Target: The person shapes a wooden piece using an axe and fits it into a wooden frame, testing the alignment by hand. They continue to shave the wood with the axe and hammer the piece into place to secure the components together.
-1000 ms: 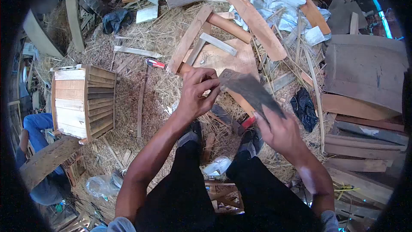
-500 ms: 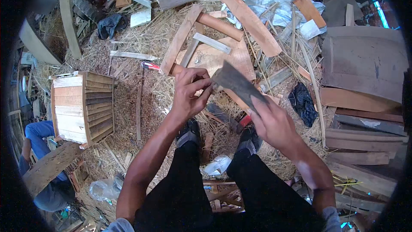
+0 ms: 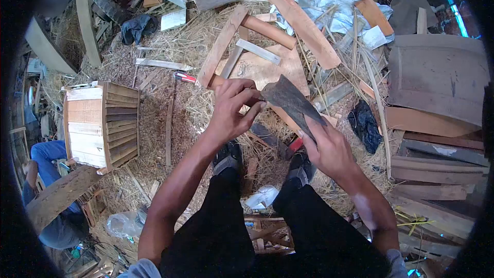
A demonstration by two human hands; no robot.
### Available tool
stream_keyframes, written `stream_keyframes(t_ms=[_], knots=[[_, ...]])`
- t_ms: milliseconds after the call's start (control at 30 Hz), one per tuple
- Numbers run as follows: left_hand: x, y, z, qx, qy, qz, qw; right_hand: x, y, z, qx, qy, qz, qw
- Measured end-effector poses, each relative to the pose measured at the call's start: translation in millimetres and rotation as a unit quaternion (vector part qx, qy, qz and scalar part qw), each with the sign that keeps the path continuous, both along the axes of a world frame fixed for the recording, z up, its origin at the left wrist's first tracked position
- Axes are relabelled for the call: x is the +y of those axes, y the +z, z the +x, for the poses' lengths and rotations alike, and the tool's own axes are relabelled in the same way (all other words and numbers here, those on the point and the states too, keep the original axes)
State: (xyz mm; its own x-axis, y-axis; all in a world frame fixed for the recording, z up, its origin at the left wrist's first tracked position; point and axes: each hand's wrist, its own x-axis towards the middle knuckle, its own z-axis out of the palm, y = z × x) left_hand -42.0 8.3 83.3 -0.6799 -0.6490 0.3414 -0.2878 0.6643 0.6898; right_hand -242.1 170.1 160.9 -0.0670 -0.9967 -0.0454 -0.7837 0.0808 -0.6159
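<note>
Two bare hands work close together at the middle of the head view. The left hand has its fingers curled over an orange-toned wooden bar that shows on both sides of it; whether it grips the bar or pinches something small, I cannot tell. The right hand grasps a dark flat piece, thumb on one side, its far end just beside the left fingertips and above the bar.

Beyond the left hand, a pale wooden strip slants away from the bar, with a second bar at its far end and a flat board beneath. A red-handled tool lies to the left of that hand; farther left stands a slatted wooden box, near a co-worker's blue-trousered leg. To the right of the right hand lies a crumpled black bag, on straw and shavings.
</note>
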Motion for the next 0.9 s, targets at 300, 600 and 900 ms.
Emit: stream_keyframes(t_ms=[300, 600, 900], knots=[[-6, 8, 6, -0.027, -0.046, 0.028, 0.998, 2, -8, 0, 0.008, -0.009, -0.005, 1.0], [-7, -3, 7, -0.021, -0.049, 0.006, 0.999, 3, -8, 3, 0.018, 0.021, -0.028, 0.999], [-6, -7, 9, 0.005, -0.046, -0.011, 0.999, 1, -6, 3, 0.014, 0.007, -0.036, 0.999]])
